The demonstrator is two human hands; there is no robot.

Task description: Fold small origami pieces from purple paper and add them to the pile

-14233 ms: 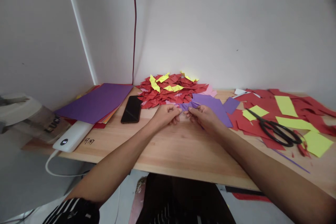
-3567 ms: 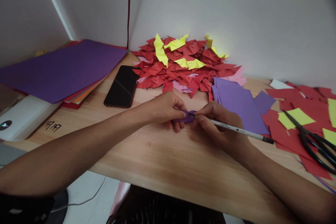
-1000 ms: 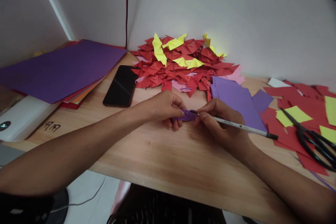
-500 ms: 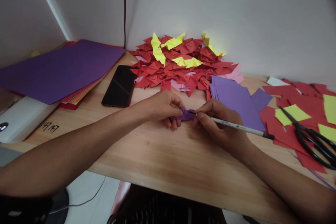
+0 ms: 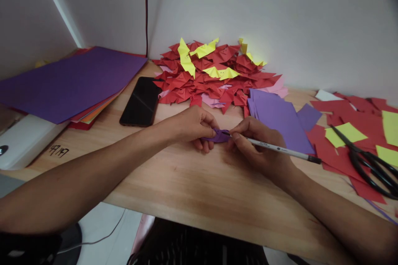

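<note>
A small folded piece of purple paper [image 5: 220, 136] is pinched between the thumb and fingers of my left hand [image 5: 200, 129], just above the wooden table. My right hand [image 5: 256, 143] grips a pen [image 5: 273, 147] with a light grey barrel and a black end. The pen's dark tip meets the purple paper, and my right fingers sit close to the paper's right end. Behind both hands lies a heap of folded paper shapes [image 5: 214, 78], mostly red, with some yellow and pink ones. Several yellow shapes carry small drawn dots.
Right of my hands lie a stack of purple sheets [image 5: 276, 120], red and yellow paper pieces [image 5: 346, 134] and black-handled scissors [image 5: 367, 163]. At left are a black phone [image 5: 141, 101], large coloured sheets [image 5: 74, 80] and a white device [image 5: 31, 140]. The table's front edge [image 5: 174, 219] is near me.
The pen's back end has shifted slightly left, with its tip still at the purple paper. Both hands stay almost in place.
</note>
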